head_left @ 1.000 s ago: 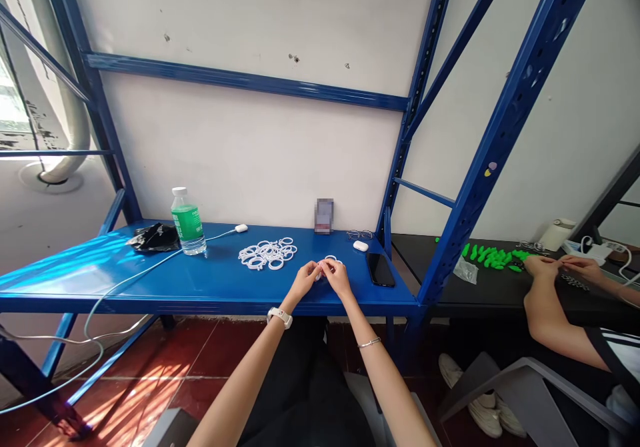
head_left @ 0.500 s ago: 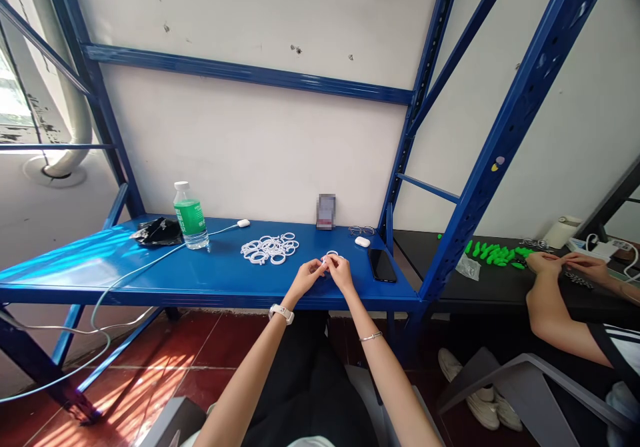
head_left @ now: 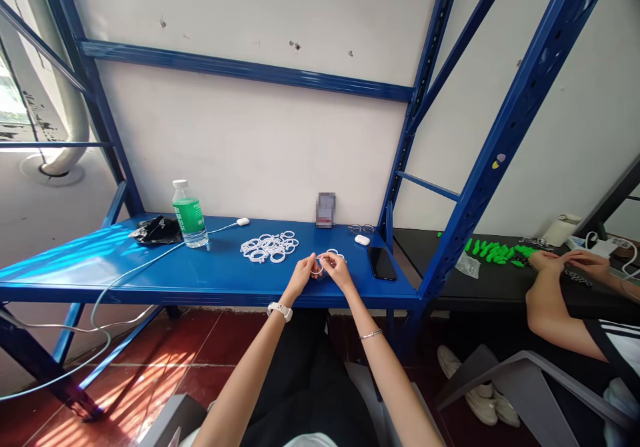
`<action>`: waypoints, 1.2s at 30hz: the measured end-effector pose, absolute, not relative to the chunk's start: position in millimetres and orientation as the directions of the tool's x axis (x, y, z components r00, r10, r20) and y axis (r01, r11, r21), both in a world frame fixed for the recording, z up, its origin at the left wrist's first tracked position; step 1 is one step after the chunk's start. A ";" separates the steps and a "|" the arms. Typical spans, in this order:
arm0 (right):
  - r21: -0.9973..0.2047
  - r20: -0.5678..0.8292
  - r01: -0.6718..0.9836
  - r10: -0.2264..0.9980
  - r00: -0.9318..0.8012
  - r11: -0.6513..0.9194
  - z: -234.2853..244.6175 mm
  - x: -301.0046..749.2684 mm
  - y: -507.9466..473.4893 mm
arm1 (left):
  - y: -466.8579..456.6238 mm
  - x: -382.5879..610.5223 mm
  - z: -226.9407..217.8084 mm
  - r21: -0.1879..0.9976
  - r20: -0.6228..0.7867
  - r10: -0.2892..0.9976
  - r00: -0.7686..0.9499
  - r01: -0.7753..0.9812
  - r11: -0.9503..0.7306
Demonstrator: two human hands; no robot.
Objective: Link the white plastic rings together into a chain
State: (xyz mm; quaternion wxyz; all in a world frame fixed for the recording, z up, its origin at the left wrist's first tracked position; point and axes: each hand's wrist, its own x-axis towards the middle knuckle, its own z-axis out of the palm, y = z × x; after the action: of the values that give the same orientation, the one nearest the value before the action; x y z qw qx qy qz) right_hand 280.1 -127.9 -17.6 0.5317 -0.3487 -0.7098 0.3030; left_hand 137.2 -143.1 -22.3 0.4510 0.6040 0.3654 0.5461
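My left hand (head_left: 302, 276) and my right hand (head_left: 339, 270) meet above the front of the blue shelf (head_left: 200, 275). Both pinch a small white plastic ring (head_left: 320, 266) between their fingertips. Another white ring (head_left: 333, 254) lies on the shelf just behind my hands. A heap of several white rings (head_left: 269, 246) lies farther back and to the left. A white watch sits on my left wrist and a thin bracelet on my right.
A green-labelled water bottle (head_left: 189, 214), a black bag (head_left: 157, 230) and a white cable (head_left: 150, 267) sit to the left. A black phone (head_left: 381, 263), an earbud case (head_left: 362, 240) and glasses (head_left: 361, 228) lie right. Another person's arms (head_left: 550, 287) work beside green pieces (head_left: 493, 252).
My hands stayed together over the same spot. The ring between them now shows more clearly as an open loop, and my fingers have shifted slightly on it.
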 end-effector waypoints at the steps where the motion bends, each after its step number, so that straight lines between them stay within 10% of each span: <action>1: -0.804 0.533 0.181 0.822 -0.201 0.566 -17.0 280.2 -128.4 | -143.4 137.0 -22.3 0.945 0.326 0.935 0.138 -0.061 -0.320; 36: -0.779 0.590 0.186 0.800 -0.109 0.599 -27.3 284.5 -117.2 | -135.8 136.1 -33.1 0.932 0.359 0.924 0.129 -0.106 -0.347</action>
State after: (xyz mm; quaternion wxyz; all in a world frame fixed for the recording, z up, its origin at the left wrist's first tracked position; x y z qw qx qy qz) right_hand 284.5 -117.2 -27.3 0.5647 -0.3557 -0.6933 0.2719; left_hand 136.1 -135.8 -33.1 0.4567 0.5965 0.3432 0.5638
